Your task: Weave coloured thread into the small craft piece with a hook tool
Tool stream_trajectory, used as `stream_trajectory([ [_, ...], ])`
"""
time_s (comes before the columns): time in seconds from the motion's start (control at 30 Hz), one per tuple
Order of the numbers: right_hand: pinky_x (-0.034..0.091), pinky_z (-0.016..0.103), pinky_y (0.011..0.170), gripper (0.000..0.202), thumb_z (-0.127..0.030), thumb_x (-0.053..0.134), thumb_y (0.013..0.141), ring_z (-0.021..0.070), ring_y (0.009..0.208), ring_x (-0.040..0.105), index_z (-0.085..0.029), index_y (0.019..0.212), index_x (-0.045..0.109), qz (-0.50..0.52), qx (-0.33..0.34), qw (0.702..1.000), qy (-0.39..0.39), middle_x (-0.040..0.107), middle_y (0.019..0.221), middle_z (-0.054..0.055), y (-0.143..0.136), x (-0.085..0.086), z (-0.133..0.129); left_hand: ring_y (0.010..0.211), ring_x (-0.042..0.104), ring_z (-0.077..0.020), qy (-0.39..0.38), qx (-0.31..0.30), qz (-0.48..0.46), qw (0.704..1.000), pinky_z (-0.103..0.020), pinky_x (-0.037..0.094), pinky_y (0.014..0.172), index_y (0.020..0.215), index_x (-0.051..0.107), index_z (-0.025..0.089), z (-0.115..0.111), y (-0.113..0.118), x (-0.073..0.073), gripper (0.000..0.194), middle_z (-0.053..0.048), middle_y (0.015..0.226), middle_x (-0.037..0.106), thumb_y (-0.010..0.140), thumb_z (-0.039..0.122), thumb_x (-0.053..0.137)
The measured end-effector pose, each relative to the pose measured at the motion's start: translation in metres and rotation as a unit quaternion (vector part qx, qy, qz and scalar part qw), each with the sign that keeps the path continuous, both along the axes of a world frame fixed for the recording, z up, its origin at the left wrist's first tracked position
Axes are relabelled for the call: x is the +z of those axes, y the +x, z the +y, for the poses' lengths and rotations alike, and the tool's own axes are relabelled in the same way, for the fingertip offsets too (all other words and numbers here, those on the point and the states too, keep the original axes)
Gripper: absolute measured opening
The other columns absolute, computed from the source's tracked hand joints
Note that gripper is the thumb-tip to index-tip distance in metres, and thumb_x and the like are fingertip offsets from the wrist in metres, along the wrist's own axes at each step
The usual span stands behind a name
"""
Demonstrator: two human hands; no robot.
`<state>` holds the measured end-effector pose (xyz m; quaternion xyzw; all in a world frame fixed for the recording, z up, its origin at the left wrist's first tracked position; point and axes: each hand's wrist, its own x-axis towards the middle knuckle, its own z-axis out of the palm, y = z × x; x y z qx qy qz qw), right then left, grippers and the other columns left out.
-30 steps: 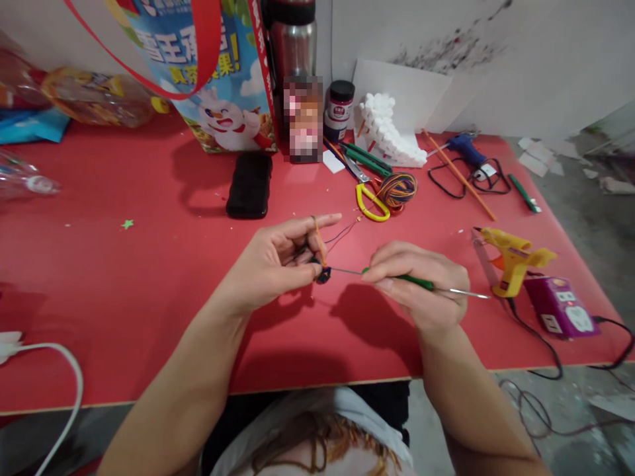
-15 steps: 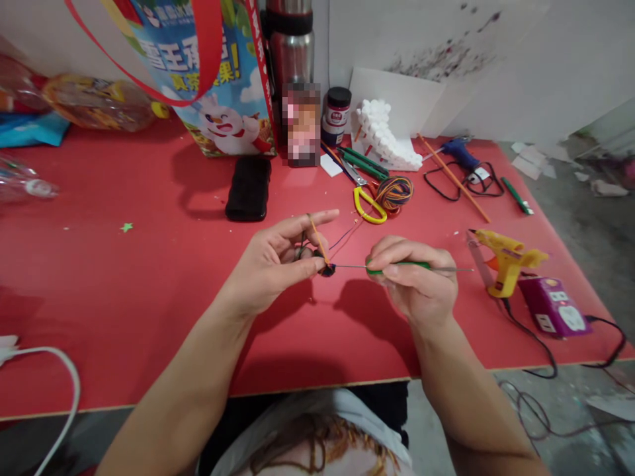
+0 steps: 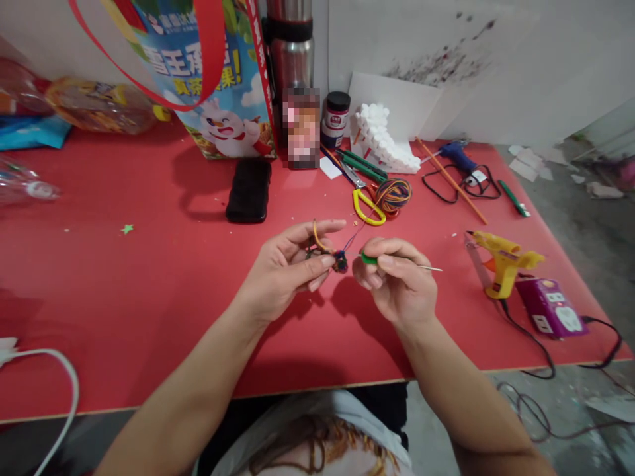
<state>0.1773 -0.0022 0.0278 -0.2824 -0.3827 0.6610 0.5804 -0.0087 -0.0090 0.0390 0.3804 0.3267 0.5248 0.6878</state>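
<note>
My left hand [image 3: 290, 268] pinches a small dark crocheted piece [image 3: 340, 261] between thumb and fingers, its index finger stretched out with orange yarn [image 3: 317, 237] looped over it. In my right hand [image 3: 401, 274] is a crochet hook [image 3: 370, 258] with a green grip, its thin metal shaft pointing left to the piece and its other end sticking out to the right. A strand runs from the piece up to a multicoloured yarn ball [image 3: 394, 195] lying beyond my hands.
Yellow-handled scissors [image 3: 370, 208] lie beside the yarn ball. A black phone [image 3: 249, 190] is behind my left hand. To the right are a yellow glue gun [image 3: 506, 261] and a purple box [image 3: 550, 307]. A colourful bag [image 3: 233, 125] and a steel bottle [image 3: 292, 59] stand at the back.
My right hand has moved left with the hook, closer to my left hand. The crocheted piece has turned and shows more. The orange yarn at the left index finger now curves instead of running straight.
</note>
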Motion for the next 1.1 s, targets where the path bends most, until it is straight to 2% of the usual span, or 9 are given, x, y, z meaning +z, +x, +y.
stream_trajectory([
  [0.1, 0.049, 0.029, 0.055, 0.013, -0.020, 0.073, 0.085, 0.0108, 0.053, 0.055, -0.023, 0.092, 0.085, -0.010, -0.023, 1.000, -0.006, 0.070, 0.066, 0.001, -0.004, -0.003, -0.004, 0.049, 0.051, -0.0006, -0.025, 0.014, -0.034, 0.999, -0.011, 0.038, 0.047, 0.113, 0.083, 0.021, -0.001, 0.003, 0.000, 0.033, 0.001, 0.070, 0.062, 0.081, 0.014, 0.085],
  [0.2, 0.051, 0.029, 0.058, 0.013, -0.024, 0.074, 0.088, 0.0114, 0.056, 0.058, -0.024, 0.097, 0.084, -0.018, -0.023, 1.000, -0.009, 0.071, 0.068, 0.001, -0.005, -0.005, -0.005, 0.047, 0.052, -0.0002, -0.050, 0.027, -0.068, 0.996, -0.011, 0.039, 0.046, 0.100, 0.084, 0.017, -0.001, 0.006, 0.001, 0.024, 0.000, 0.072, 0.066, 0.077, 0.010, 0.086],
  [0.37, 0.051, 0.028, 0.056, 0.012, -0.024, 0.078, 0.083, 0.0102, 0.055, 0.057, -0.023, 0.093, 0.085, 0.008, -0.010, 0.999, -0.047, 0.071, 0.069, 0.001, -0.008, -0.003, -0.002, 0.046, 0.053, -0.0008, -0.073, 0.063, -0.091, 0.991, -0.012, 0.040, 0.043, 0.083, 0.079, 0.015, -0.002, 0.008, 0.002, 0.017, -0.003, 0.081, 0.073, 0.071, 0.008, 0.090],
  [0.5, 0.051, 0.026, 0.055, 0.013, -0.023, 0.079, 0.081, 0.0091, 0.054, 0.056, -0.022, 0.093, 0.085, 0.025, -0.002, 0.998, -0.065, 0.072, 0.069, 0.000, -0.009, -0.002, 0.000, 0.045, 0.053, -0.0015, -0.078, 0.069, -0.078, 0.991, -0.010, 0.036, 0.042, 0.083, 0.077, 0.014, -0.002, 0.007, 0.003, 0.016, -0.001, 0.070, 0.068, 0.073, 0.011, 0.090],
  [0.63, 0.052, 0.027, 0.058, 0.014, -0.024, 0.076, 0.087, 0.0106, 0.057, 0.060, -0.024, 0.097, 0.085, -0.012, -0.012, 1.000, -0.026, 0.073, 0.070, 0.001, -0.004, -0.005, -0.001, 0.045, 0.053, -0.0025, -0.081, 0.081, -0.055, 0.992, -0.010, 0.031, 0.039, 0.083, 0.076, 0.014, -0.001, 0.007, 0.003, 0.017, 0.000, 0.068, 0.067, 0.074, 0.014, 0.090],
  [0.87, 0.057, 0.032, 0.059, 0.015, -0.026, 0.076, 0.089, 0.0164, 0.061, 0.069, -0.025, 0.100, 0.085, -0.068, -0.021, 0.997, 0.007, 0.079, 0.078, 0.004, 0.003, -0.005, -0.004, 0.048, 0.054, -0.0033, -0.062, 0.106, -0.040, 0.992, -0.013, 0.036, 0.042, 0.082, 0.073, 0.015, -0.001, 0.007, 0.005, 0.019, -0.001, 0.076, 0.071, 0.074, 0.016, 0.090],
  [1.0, 0.058, 0.032, 0.060, 0.014, -0.025, 0.076, 0.090, 0.0166, 0.061, 0.070, -0.025, 0.101, 0.085, -0.069, -0.016, 0.997, 0.019, 0.080, 0.079, 0.004, 0.004, -0.003, -0.004, 0.049, 0.054, -0.0036, -0.056, 0.112, -0.030, 0.992, -0.015, 0.039, 0.044, 0.081, 0.072, 0.014, -0.001, 0.008, 0.006, 0.022, -0.002, 0.081, 0.073, 0.072, 0.016, 0.091],
  [1.1, 0.058, 0.031, 0.061, 0.014, -0.026, 0.077, 0.090, 0.0164, 0.062, 0.070, -0.025, 0.101, 0.085, -0.067, -0.019, 0.997, 0.021, 0.080, 0.079, 0.004, 0.003, -0.003, -0.004, 0.049, 0.054, -0.0038, -0.053, 0.107, -0.026, 0.992, -0.016, 0.040, 0.045, 0.081, 0.072, 0.014, -0.001, 0.009, 0.004, 0.022, -0.001, 0.077, 0.071, 0.072, 0.017, 0.091],
])
